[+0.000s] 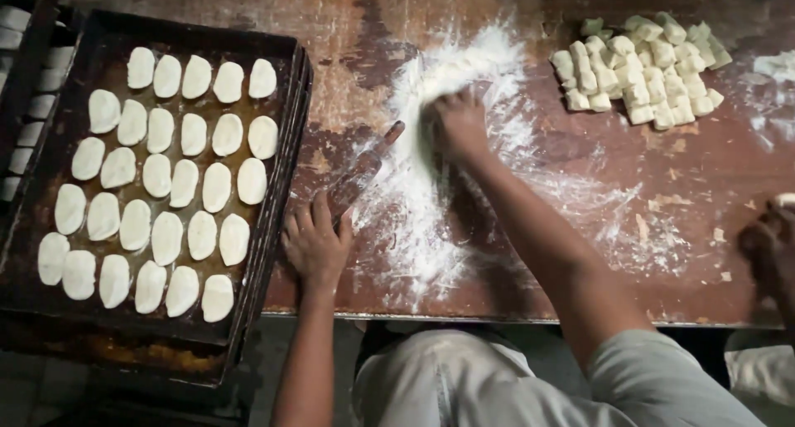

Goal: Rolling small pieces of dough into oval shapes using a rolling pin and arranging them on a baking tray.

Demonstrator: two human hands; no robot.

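Left hand (315, 245) is laid flat near the table's front edge, fingers spread, nothing gripped; its fingertips touch the near end of the wooden rolling pin (364, 172). The pin's long axis runs diagonally, from the left hand up and to the right, its far tip pointing toward the right hand. The left hand is clearly the nearer one to the pin. Just beyond, the flour patch (431, 203) is spread over the worn wooden table (662, 253), streaked from the front edge toward the far side. The right hand (458, 120) is pressed palm-down into the thick far end of the flour, fingers loosely curled; whether anything is held beneath it cannot be told. Left of the hands, a dark baking tray (286, 120) is filled with rows of flattened oval dough pieces (178, 183), stacked on other trays. Farther right, well apart from both hands, a pile of cut dough chunks (642, 71) is heaped. Another person's hand (770, 245) is seen at the right edge.
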